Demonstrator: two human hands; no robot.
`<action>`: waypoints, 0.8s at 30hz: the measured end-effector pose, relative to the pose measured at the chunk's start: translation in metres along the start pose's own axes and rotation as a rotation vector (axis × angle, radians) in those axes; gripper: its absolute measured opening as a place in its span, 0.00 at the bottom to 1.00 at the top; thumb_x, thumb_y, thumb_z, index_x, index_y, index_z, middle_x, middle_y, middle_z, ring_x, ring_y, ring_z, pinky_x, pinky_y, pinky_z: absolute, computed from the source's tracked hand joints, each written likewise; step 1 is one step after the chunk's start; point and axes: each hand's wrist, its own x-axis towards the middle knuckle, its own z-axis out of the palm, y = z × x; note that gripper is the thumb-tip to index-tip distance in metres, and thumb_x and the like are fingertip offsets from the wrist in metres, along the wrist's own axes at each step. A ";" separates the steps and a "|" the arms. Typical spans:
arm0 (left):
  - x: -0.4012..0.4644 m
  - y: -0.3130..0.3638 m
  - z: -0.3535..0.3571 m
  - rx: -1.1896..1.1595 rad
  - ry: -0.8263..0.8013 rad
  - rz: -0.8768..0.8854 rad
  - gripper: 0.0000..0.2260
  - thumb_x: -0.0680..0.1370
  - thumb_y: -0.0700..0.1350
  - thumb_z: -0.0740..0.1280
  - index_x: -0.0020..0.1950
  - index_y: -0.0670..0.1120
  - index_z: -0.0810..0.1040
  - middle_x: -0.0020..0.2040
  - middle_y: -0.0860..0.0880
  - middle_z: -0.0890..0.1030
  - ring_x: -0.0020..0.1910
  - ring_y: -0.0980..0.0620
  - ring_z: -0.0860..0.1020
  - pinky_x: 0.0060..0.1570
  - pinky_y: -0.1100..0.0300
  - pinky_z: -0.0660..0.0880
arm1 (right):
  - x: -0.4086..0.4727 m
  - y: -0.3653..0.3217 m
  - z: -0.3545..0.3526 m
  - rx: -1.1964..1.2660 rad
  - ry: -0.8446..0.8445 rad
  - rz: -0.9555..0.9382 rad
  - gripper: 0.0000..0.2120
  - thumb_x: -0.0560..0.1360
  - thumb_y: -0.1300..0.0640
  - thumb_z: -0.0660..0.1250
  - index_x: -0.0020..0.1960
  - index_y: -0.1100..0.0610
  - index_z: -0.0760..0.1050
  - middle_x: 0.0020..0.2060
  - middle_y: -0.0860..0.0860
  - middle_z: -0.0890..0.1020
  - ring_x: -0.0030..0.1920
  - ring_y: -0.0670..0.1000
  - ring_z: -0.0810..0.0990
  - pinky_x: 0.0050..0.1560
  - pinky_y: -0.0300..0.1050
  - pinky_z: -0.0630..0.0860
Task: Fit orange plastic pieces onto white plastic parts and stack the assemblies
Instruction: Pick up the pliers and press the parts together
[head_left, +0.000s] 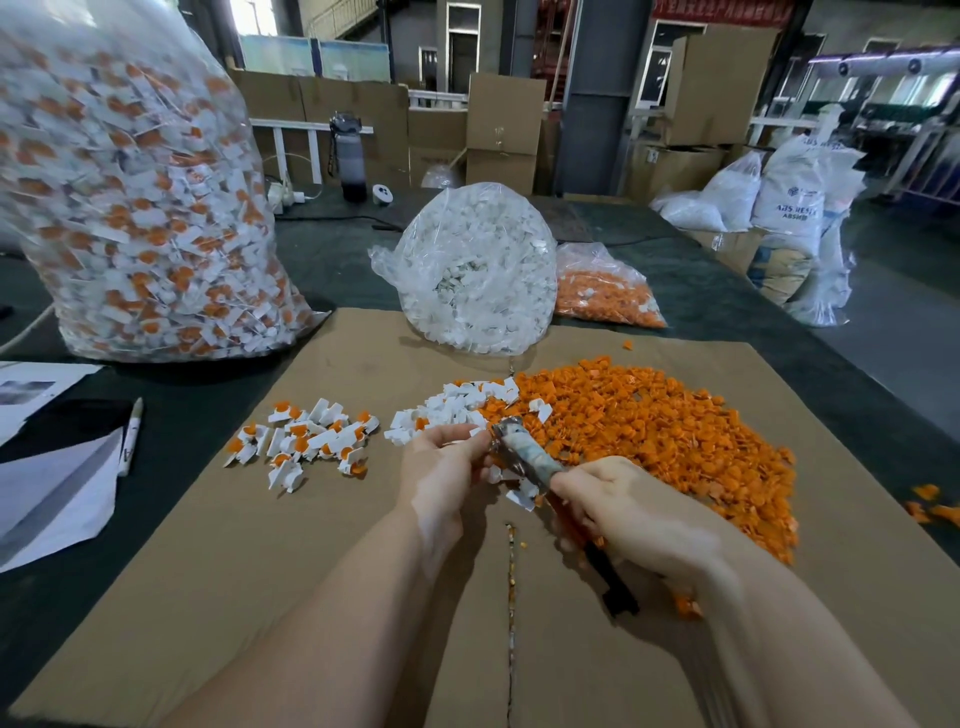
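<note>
A white part (470, 434) is pinched in the left hand (441, 467), while a tape-wrapped tool (530, 457) is gripped by the right hand (628, 512). A small scatter of finished assemblies (306, 441) is seen left of the hands; the orange pile (665, 441) remains large, so most work is judged undone. Open cardboard (260, 571) is left near the table edge.
</note>
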 end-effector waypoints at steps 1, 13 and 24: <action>0.000 0.001 0.001 0.002 0.009 0.002 0.04 0.76 0.32 0.66 0.48 0.38 0.73 0.31 0.45 0.75 0.19 0.58 0.73 0.21 0.68 0.72 | -0.001 -0.001 0.001 0.061 -0.025 0.021 0.15 0.80 0.53 0.56 0.37 0.58 0.70 0.32 0.57 0.74 0.34 0.55 0.73 0.36 0.48 0.71; 0.001 -0.004 0.004 -0.006 0.059 0.010 0.04 0.76 0.33 0.66 0.49 0.39 0.73 0.33 0.44 0.76 0.26 0.55 0.73 0.28 0.66 0.74 | 0.009 0.002 0.012 -0.225 0.185 -0.111 0.19 0.79 0.44 0.57 0.38 0.57 0.69 0.31 0.52 0.71 0.29 0.49 0.68 0.33 0.43 0.64; -0.006 -0.014 -0.007 0.153 0.043 0.114 0.05 0.75 0.35 0.68 0.50 0.41 0.76 0.28 0.49 0.77 0.24 0.59 0.74 0.27 0.67 0.73 | 0.018 0.030 0.013 -0.449 0.552 -0.081 0.20 0.74 0.36 0.59 0.50 0.52 0.72 0.40 0.43 0.70 0.43 0.47 0.71 0.37 0.42 0.64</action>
